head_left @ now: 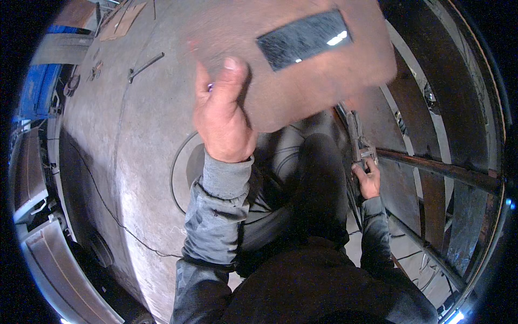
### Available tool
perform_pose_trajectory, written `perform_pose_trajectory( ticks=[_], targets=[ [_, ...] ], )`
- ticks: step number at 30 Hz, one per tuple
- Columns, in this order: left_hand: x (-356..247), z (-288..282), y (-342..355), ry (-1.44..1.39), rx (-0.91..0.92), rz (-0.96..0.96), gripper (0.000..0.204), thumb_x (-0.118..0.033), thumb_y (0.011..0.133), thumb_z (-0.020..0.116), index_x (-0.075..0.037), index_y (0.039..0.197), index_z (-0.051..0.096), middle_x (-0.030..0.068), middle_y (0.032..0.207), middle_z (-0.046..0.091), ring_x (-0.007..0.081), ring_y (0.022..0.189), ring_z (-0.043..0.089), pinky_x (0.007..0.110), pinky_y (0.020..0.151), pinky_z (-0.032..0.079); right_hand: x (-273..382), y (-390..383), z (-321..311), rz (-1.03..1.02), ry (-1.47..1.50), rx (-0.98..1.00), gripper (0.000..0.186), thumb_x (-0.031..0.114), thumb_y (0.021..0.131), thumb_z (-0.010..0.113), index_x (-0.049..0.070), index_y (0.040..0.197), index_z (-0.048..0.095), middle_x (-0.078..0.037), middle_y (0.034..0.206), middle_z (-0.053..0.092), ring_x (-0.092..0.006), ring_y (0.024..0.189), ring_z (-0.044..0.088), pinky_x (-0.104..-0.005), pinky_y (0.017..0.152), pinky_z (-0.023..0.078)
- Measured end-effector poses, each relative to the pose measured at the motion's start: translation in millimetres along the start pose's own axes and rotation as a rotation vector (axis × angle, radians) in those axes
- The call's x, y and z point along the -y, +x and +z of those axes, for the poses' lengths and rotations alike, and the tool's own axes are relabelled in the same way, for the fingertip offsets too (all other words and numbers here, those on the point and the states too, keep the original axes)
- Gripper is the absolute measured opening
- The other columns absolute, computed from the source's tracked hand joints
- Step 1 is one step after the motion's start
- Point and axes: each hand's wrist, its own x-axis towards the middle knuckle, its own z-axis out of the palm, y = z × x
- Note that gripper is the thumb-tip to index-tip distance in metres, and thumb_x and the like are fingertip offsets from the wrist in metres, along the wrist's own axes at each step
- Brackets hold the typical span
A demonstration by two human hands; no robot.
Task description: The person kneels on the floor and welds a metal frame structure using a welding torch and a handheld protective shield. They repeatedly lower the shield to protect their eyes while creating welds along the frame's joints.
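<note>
My left hand is closed on the edge of a welding shield, thumb over its near face. The brownish, flat shield has a dark rectangular window and is smeared by motion. It covers part of the floor and the metalwork beyond. To the right and lower, my right hand is closed around the lower end of a worn grey welding electrode holder, beside my knee and the metal frame. Its upper end lies close under the shield's lower edge, and I cannot make out a rod in it.
Dark metal bars and curved panels rise along the right. A cable loops near my legs, and a thin black wire crosses the concrete floor. A metal tool and flat cardboard lie farther off. Panels stand at left.
</note>
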Motion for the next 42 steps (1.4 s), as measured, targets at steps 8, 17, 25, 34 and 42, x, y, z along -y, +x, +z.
perform_pose_trajectory(
  ticks=[8,17,25,34,42],
  targets=[
    [1,3,-12,0.167,0.401,-0.202,0.06,-0.019,0.094,0.072,0.0,0.146,0.048,0.0082,0.132,0.063,0.0187,0.121,0.057,0.033,0.105,0.044,-82,19,-13,-0.279,-0.507,-0.042,0.029,0.024,0.093,0.066,0.003,0.112,0.067,-0.011,0.108,0.07,-0.0279,0.104,0.062,-0.0403,0.094,0.046],
    [-3,2,-12,0.249,0.416,-0.229,0.063,-0.021,0.092,0.075,0.0,0.146,0.049,0.0092,0.134,0.063,0.0205,0.126,0.055,0.036,0.109,0.041,-105,19,-13,-0.422,-0.935,-0.041,0.036,0.028,0.098,0.057,0.007,0.125,0.066,-0.017,0.13,0.064,-0.0366,0.129,0.053,-0.0494,0.11,0.038],
    [-6,3,-11,0.26,0.439,-0.247,0.067,-0.028,0.092,0.076,0.0,0.147,0.049,0.0112,0.134,0.063,0.0228,0.125,0.056,0.037,0.108,0.043,-92,20,-12,-0.272,-0.724,-0.025,0.036,0.028,0.093,0.059,0.006,0.12,0.069,-0.017,0.127,0.065,-0.0387,0.125,0.055,-0.0477,0.107,0.04],
    [-3,1,-10,0.236,0.461,-0.216,0.067,-0.029,0.093,0.075,0.0,0.147,0.048,0.0123,0.134,0.063,0.0241,0.125,0.057,0.037,0.107,0.044,-115,23,-8,-0.338,-0.659,-0.142,0.028,0.029,0.093,0.057,0.009,0.105,0.073,-0.015,0.114,0.07,-0.0344,0.114,0.061,-0.0457,0.099,0.045],
    [-4,0,-10,0.265,0.469,-0.185,0.064,-0.028,0.093,0.075,0.001,0.145,0.049,0.0125,0.132,0.063,0.0236,0.124,0.058,0.037,0.106,0.046,-112,24,-10,-0.375,-0.648,-0.086,0.025,0.027,0.093,0.057,0.009,0.088,0.074,-0.011,0.098,0.072,-0.0328,0.101,0.064,-0.0445,0.091,0.047]
  ],
)
